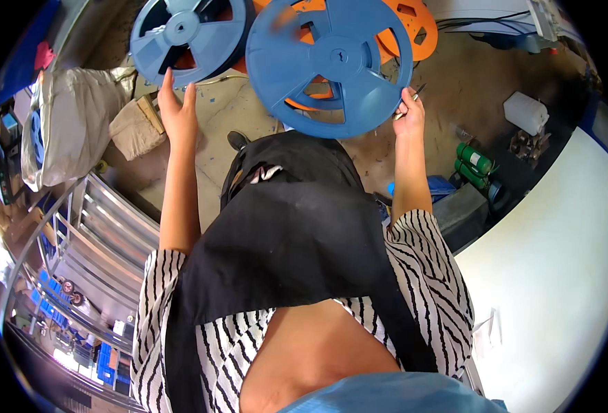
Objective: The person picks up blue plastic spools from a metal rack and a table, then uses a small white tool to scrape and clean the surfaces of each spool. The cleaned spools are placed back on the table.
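A large blue plastic reel with cut-out windows is at the top middle, in front of my lap. My right hand pinches its lower right rim. That hand also has a slim pointed metal tool between its fingers; its exact kind is too small to tell. A second blue reel is at the upper left. At its lower edge my left hand is open, index finger and thumb apart; whether it touches the rim is unclear. Orange reels show partly behind the large blue one.
A whitish sack and a brown wrapped bundle are on the left, above a metal rack. To the right are a white jug, green cylinders and a white panel.
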Demonstrator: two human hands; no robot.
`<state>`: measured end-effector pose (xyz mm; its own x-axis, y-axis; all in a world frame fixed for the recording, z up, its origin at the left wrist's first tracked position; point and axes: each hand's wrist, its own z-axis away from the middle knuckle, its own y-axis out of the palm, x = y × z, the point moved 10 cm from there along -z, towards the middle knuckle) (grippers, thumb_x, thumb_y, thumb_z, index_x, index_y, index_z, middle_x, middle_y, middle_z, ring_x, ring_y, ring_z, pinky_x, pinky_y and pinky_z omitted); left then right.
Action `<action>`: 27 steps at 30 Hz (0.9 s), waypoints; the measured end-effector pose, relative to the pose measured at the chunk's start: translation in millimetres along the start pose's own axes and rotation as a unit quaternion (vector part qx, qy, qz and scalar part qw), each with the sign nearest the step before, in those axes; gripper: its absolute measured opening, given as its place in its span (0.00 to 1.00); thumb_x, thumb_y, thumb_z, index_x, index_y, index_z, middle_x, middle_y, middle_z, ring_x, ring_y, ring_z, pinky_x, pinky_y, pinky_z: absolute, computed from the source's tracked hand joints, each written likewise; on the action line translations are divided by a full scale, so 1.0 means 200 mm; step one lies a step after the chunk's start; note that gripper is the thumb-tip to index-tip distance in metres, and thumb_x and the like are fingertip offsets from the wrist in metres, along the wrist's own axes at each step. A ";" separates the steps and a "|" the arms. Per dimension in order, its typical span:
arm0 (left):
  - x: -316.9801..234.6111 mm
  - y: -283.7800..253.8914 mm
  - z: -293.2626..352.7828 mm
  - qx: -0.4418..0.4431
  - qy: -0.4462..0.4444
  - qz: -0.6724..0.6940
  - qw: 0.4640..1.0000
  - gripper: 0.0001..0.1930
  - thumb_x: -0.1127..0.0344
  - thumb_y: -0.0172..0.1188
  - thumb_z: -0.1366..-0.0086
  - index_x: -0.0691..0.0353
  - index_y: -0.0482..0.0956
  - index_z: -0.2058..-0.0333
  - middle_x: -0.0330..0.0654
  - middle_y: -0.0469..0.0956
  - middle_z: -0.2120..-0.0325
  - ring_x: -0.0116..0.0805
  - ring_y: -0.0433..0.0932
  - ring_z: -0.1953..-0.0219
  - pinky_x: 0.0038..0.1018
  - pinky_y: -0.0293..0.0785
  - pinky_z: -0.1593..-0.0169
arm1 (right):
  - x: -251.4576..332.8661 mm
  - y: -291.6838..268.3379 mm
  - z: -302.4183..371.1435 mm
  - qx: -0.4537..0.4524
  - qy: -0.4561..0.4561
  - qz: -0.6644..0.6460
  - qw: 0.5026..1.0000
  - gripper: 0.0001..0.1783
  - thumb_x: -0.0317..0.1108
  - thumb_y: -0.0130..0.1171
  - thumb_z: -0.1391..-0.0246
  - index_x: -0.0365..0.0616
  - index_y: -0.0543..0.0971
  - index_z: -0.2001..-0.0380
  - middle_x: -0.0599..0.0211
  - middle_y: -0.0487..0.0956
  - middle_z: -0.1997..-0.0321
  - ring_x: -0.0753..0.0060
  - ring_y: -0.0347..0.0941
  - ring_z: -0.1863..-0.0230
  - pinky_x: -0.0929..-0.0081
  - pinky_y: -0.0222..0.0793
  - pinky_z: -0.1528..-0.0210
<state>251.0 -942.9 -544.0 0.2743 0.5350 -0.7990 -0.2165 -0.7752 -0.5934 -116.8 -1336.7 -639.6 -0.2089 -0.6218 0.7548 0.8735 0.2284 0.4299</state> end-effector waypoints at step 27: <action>0.57 -0.23 -0.50 0.013 0.130 -0.299 0.945 0.36 0.61 0.66 0.48 0.60 0.65 0.40 0.56 0.67 0.44 0.56 0.63 0.41 0.44 0.56 0.36 | -0.26 -0.65 -0.13 -0.165 -0.042 0.341 0.925 0.16 0.27 0.59 0.45 0.35 0.77 0.52 0.61 0.78 0.52 0.71 0.72 0.53 0.75 0.67 0.50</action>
<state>385.7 -878.7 -598.5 0.5753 0.7716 -0.2713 0.0274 -0.3497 -0.9364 -207.6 -1353.2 -747.5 0.4179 -0.3546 0.8364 0.8986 0.2970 -0.3230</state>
